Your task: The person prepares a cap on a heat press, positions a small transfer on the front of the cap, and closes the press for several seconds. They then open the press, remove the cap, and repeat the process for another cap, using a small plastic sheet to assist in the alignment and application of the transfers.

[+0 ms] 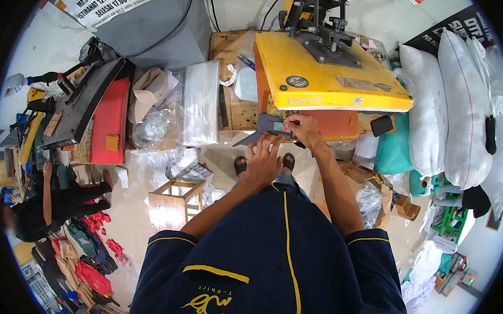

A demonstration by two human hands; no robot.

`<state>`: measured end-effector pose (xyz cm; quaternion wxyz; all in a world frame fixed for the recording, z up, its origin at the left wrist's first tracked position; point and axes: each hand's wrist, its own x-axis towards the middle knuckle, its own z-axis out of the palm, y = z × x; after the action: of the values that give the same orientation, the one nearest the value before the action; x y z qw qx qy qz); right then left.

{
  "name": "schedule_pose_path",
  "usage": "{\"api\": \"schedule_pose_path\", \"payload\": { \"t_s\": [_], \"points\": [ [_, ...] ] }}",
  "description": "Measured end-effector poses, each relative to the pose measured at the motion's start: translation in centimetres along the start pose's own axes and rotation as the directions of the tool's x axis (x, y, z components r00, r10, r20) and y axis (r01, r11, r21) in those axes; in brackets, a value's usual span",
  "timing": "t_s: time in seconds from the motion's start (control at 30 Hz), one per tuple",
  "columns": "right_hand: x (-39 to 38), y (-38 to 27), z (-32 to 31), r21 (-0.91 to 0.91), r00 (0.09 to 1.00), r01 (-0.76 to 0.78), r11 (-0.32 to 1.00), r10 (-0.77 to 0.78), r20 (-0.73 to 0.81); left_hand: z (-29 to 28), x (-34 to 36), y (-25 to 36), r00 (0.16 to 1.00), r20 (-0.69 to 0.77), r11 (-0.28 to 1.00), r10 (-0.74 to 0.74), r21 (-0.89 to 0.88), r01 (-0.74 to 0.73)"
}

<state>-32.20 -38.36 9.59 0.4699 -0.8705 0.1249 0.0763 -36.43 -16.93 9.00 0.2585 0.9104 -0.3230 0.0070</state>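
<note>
A dark grey cap with its brim pointing left is at the front edge of the yellow heat press, under the raised top plate. On its front panel sits a small patch with green and light print. My left hand holds the cap from the near side, its fingers over the lower edge. My right hand is closed, fingertips pinched together at the patch's right edge. A small red-orange spot shows at those fingertips; what they pinch is too small to make out.
A black phone lies right of the press. On the left are clear plastic sleeves, a beige cap and a red-bedded press. White sacks stand right; a wooden stool is near my legs. Another person is far left.
</note>
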Motion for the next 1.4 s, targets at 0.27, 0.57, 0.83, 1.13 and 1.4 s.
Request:
{"api": "schedule_pose_path", "payload": {
  "t_s": [0.27, 0.57, 0.83, 1.13, 1.4],
  "points": [
    [0.0, 0.0, 0.5, -0.042, 0.999, -0.035, 0.998, 0.035, -0.009, -0.3, 0.5, -0.1, 0.993, -0.091, 0.995, -0.073, 0.067, 0.08],
    [-0.4, -0.9, -0.1, -0.021, 0.992, -0.122, 0.992, 0.122, 0.039, 0.2, 1.1, -0.4, 0.994, 0.014, 0.991, -0.107, 0.084, 0.105],
    [-0.8, -0.3, 0.4, -0.016, 0.999, 0.014, 1.0, -0.015, -0.052, 0.8, 1.4, -0.9, 0.999, -0.032, 0.994, -0.038, 0.103, 0.041],
    [-0.9, 0.0, 0.9, -0.037, 0.99, 0.088, 0.995, -0.091, -0.107, 0.9, 1.3, -1.2, 0.999, -0.05, 0.99, 0.009, 0.138, -0.002],
    [-1.0, -0.3, 0.9, -0.018, 0.989, 0.087, 0.996, -0.089, -0.116, 0.8, 1.4, -1.2, 1.0, -0.019, 0.988, -0.005, 0.156, 0.008]
  ]
}}
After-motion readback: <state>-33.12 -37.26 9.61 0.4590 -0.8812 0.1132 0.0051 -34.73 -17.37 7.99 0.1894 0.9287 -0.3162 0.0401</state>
